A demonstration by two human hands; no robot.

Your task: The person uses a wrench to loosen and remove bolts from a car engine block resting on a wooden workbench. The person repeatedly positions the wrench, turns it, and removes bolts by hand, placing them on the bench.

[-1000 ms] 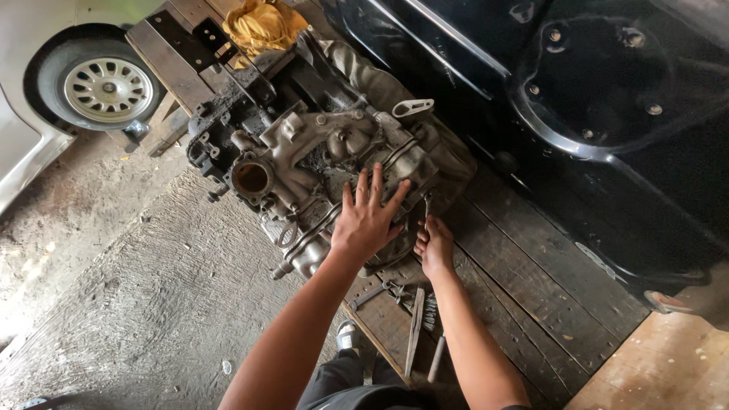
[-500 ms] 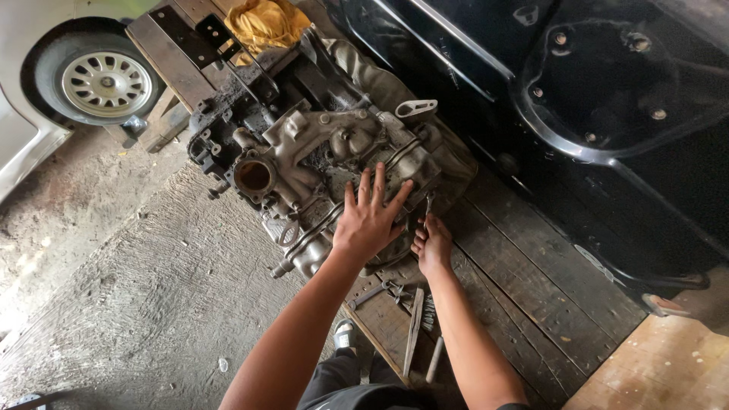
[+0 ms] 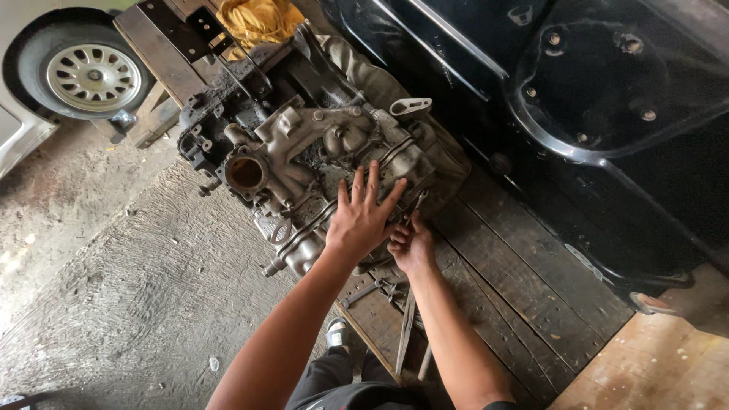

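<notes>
While the head camera looked straight down, the left hand (image 3: 363, 219) lay flat on the engine (image 3: 319, 163), fingers spread wide and pointing toward 12 o'clock, gripping nothing. The right hand (image 3: 410, 244) sat just beside it at 4 o'clock, fingers curled around the lower end of a slim metal tool (image 3: 414, 206) (a wrench, by its look, though the head was too small to tell) whose tip touched the engine's edge at 1 o'clock from that hand. The two hands were close, nearly touching at the thumb side.

The engine, grey and greasy, rested on a dark wooden pallet (image 3: 516, 281), filling the middle of the view. Its round open port (image 3: 245, 173) faced up at 9 o'clock from the left hand. A pale bracket (image 3: 410, 106) stuck out at the engine's 1 o'clock corner.

On the pallet at 6 o'clock from the right hand lay loose tools (image 3: 406, 326), long and thin. A yellow rag (image 3: 258, 19) lay at 12 o'clock beyond the engine. A car wheel (image 3: 91, 76) showed at 10 o'clock, and a black car body (image 3: 607, 114) filled the 2 o'clock side. The rough concrete floor (image 3: 137, 288) spread at 8 o'clock, and the person's shoe (image 3: 338, 332) showed beside the pallet edge.
</notes>
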